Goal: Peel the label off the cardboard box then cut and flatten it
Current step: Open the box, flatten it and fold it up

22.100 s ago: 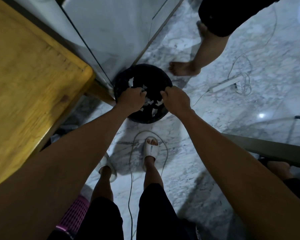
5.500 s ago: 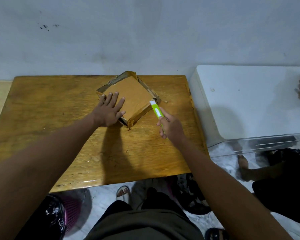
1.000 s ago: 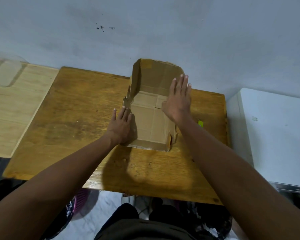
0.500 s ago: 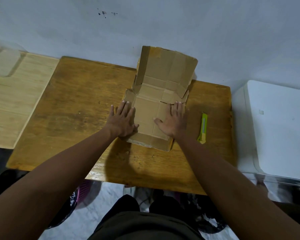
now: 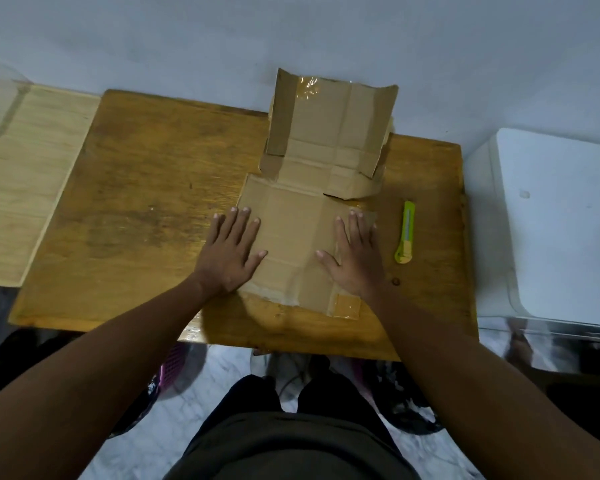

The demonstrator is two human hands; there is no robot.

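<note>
You have cut open the brown cardboard box [image 5: 302, 237]; its near panels now lie flat under your left hand [image 5: 231, 252] and right hand [image 5: 355, 258], and you have set down the green utility knife [image 5: 406, 233].

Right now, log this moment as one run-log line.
stage: flattening | left hand: flat, pressing cardboard box | right hand: flat, pressing box | far panel: upright against wall | utility knife: on table, right of box

Bare forearms, dark shorts, olive-grey top.
</note>
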